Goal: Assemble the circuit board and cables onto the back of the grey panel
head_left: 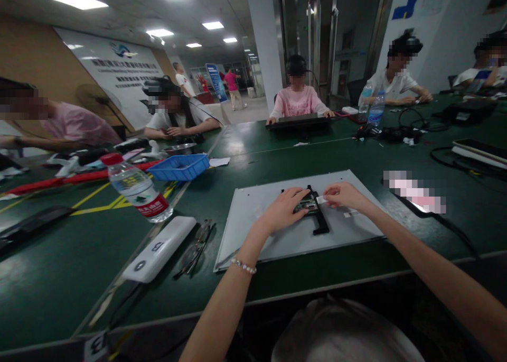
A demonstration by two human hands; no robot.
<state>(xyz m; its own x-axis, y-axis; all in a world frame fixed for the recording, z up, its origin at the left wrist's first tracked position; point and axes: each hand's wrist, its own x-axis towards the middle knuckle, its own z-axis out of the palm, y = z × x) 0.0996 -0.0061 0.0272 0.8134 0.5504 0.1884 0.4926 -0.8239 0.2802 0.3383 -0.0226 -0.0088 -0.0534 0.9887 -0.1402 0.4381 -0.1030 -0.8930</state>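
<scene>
A small green circuit board [309, 205] sits against a black bracket-shaped frame [321, 224] on a pale grey flat panel [253, 235]. My left hand [282, 210] comes from the left, its thumb and fingers around the near and far edges of the board, partly hiding it. At the board's right side, my right hand [344, 195] is closed in a pinch on a small white slip [320, 199], which reaches toward the frame. Another small pale piece [350, 214] lies on the panel just below my right hand.
Left of the panel are eyeglasses [196, 250], a white power bank [161, 250], a water bottle [138, 190] and a blue basket [180, 167]. A phone [415, 193] with a cable lies to the right. Several people sit around the green table [253, 150].
</scene>
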